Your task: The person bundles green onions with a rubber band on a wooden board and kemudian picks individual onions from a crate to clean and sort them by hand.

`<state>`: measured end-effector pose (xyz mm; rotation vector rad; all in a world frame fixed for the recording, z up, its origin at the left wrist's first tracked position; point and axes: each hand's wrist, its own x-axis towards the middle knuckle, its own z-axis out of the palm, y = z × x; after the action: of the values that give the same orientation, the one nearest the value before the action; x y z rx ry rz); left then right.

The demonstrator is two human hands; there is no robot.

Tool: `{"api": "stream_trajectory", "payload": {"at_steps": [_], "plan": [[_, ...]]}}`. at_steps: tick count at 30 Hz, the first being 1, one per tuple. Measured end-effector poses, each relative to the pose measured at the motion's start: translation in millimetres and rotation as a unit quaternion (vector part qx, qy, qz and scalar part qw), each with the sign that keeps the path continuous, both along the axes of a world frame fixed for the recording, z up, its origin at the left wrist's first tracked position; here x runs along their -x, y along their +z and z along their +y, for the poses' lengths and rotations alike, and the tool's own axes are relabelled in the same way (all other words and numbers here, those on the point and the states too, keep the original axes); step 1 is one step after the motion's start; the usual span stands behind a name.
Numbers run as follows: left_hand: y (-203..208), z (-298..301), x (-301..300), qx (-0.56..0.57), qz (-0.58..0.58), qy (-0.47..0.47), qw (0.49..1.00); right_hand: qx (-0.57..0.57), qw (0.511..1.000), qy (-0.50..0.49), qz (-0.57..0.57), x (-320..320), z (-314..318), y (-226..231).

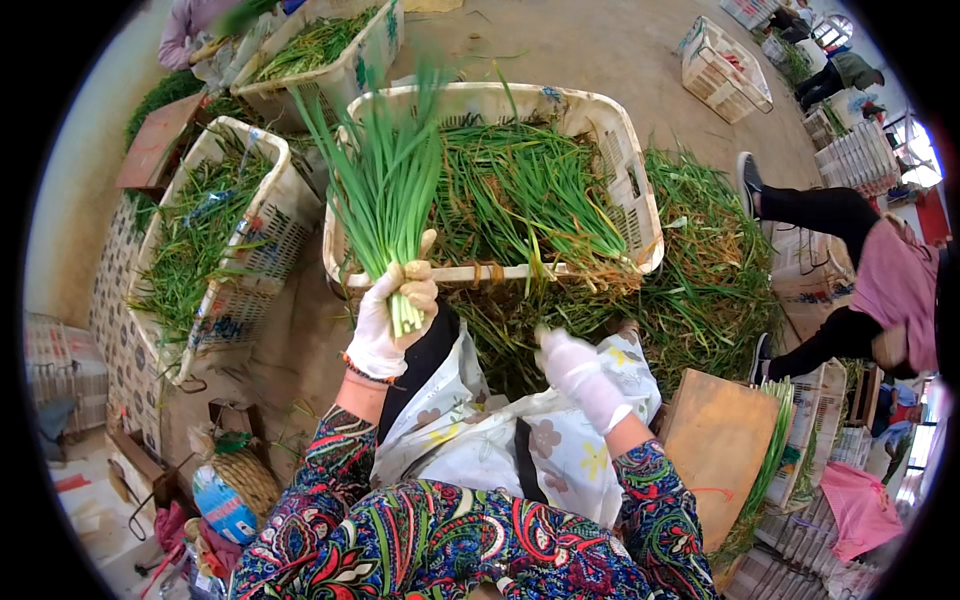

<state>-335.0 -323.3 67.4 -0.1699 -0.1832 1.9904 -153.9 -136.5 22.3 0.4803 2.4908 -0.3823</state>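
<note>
My left hand [393, 318], in a pale glove, is wrapped round a bunch of garlic chives [388, 190]. The pale cut ends stick out below my fingers, and the leaf tips fan upward, blurred at the top. Gloved as well, my right hand [578, 372] hovers over my lap, apart from the bunch. Motion smears its fingers, so their pose is unclear. Just beyond my hands stands a white plastic crate [648, 225], with loose chives [530, 190] and brown, withered leaves inside. The bunch overlaps its left side.
Leaf scraps [715, 270] are heaped on the floor around the crate's right and front. Another crate of greens [275, 205] stands at left, a third [390, 40] behind it near another person [185, 30]. A wooden board [715, 450] lies by my right arm. Someone in dark trousers [830, 225] is at right.
</note>
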Motion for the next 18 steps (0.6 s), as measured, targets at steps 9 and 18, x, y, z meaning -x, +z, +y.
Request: {"api": "stream_trajectory", "payload": {"at_steps": [9,18], "plan": [[-73,12,-29,0.175,-0.016,-0.071,0.982,-0.061,0.98,-0.173,0.079,109,51,-44],[-86,31,-48,0.305,0.103,-0.073,0.944,0.278,0.859,-0.366,0.227,40,23,-23]]}}
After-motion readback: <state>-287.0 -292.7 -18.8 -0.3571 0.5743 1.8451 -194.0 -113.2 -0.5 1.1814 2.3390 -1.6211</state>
